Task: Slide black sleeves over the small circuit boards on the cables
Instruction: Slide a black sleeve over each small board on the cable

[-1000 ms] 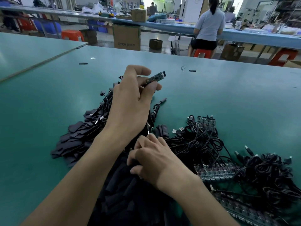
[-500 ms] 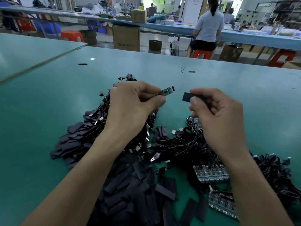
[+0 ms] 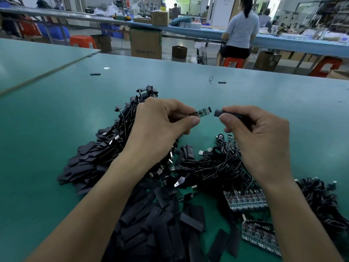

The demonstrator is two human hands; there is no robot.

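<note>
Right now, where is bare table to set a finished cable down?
Bare table lies left of the left cable heap, and beyond the left hand and right hand toward the far edge, apart from two small black bits. Right of the right hand is free too. Crowded: between the forearms, with loose sleeves, tangled cables and board strips.

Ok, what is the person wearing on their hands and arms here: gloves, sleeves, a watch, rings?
Nothing that shows. The left hand and right hand are ungloved, with no ring on the fingers in view. Neither wrist carries a watch or strap, and both forearms are bare to the frame's edge, no sleeve in sight.
</note>
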